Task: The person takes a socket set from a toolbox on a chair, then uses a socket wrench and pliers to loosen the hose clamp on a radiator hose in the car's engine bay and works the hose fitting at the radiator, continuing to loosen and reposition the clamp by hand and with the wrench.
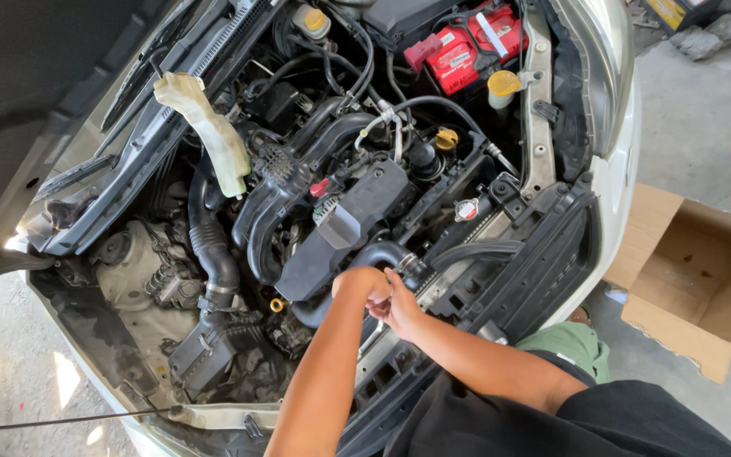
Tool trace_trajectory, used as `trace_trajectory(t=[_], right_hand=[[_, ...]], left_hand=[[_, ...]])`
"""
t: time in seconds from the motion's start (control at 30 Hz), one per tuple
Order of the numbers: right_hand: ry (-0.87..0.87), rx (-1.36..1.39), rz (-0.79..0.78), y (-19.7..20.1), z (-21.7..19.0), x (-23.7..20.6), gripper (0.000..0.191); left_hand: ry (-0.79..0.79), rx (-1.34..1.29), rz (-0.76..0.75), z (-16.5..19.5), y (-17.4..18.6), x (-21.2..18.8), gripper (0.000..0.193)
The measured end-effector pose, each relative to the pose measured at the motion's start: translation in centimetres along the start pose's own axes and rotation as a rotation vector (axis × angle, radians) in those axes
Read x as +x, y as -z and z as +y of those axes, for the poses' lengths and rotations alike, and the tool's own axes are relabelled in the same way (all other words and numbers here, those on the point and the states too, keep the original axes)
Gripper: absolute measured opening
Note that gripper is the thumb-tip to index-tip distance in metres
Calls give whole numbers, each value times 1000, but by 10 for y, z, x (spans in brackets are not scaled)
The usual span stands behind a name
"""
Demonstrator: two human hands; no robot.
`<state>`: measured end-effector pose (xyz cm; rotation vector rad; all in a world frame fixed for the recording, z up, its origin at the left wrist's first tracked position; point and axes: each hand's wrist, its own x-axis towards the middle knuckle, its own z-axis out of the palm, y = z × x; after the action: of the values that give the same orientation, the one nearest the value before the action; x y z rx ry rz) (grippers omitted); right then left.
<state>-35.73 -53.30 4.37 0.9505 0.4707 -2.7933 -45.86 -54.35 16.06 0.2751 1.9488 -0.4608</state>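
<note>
Fingers of left hand (359,284) and right hand (399,306) curled together over black hose (382,252); grasp hidden, arms outstretched

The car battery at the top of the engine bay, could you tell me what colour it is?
The car battery is red, crossed by a pale strap; the head view shows it clearly.

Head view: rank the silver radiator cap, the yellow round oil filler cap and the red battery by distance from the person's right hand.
From the right hand:
1. Silver radiator cap, just beyond it on the front support.
2. Yellow round oil filler cap, mid-bay, farther back.
3. Red battery, far corner of the bay.
</note>
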Motion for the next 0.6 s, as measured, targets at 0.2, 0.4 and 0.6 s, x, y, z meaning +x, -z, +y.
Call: trace_trajectory(t=[0.2,0.4,0.6], right_hand=[[-3,-1,56,1,-2,1,50],[8,-1,2,4,-1,5,54],[-68,-131,31,5,-7,1,52]], left_hand=[[21,-95,-91,-2,5,-7,24],[116,-119,-70,-1,7,-5,21],[60,-145,-2,-7,0,-5,15]])
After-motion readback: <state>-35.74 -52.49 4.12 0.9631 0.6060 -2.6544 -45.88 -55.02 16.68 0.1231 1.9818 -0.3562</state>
